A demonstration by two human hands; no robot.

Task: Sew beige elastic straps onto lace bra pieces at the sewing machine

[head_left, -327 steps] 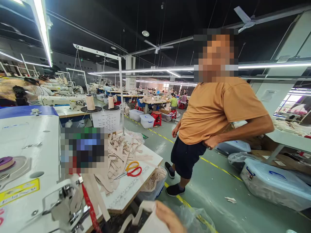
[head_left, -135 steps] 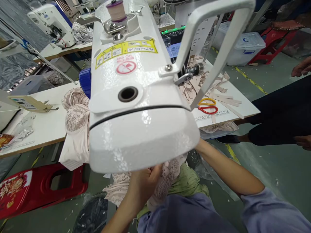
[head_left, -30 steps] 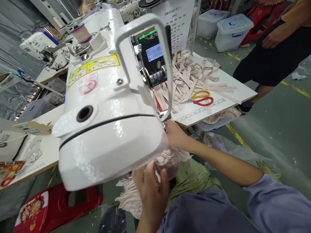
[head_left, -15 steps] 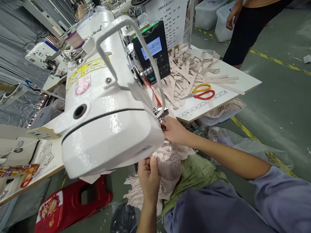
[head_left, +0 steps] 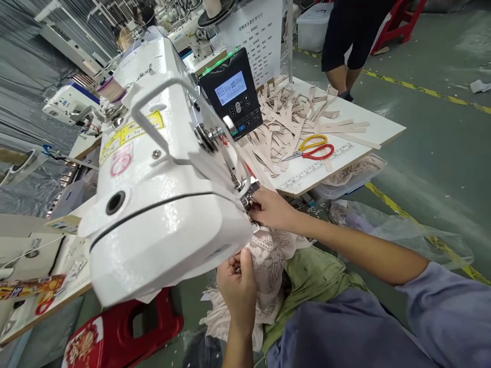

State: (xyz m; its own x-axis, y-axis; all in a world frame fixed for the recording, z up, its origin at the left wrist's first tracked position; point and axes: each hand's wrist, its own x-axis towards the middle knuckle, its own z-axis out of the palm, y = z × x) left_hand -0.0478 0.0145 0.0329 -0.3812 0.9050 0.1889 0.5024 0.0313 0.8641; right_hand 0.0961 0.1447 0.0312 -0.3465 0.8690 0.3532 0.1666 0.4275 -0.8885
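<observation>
A white sewing machine (head_left: 169, 240) fills the middle of the head view, its head hiding part of the work under it. A pale pink lace bra (head_left: 266, 263) hangs below the machine's needle side and over my lap. My left hand (head_left: 238, 278) pinches the bra's edge between thumb and bent fingers. Higher up, close to the needle area, my right hand (head_left: 270, 207) is closed at the upper part of the bra; the machine covers its fingertips. More lace pieces (head_left: 218, 317) hang beneath my left hand.
Beige strips (head_left: 280, 122) lie heaped on the white table (head_left: 383, 130), beside scissors (head_left: 312, 148) with red and yellow handles. A control panel (head_left: 232, 94) stands behind the machine. A red stool (head_left: 123, 332) is at lower left. Another person's legs (head_left: 345, 51) show beyond the table.
My view has shifted slightly, and the machine appears lower and further left. Both hands keep their grip near the same spots. The other person has moved back and left, away from the table.
</observation>
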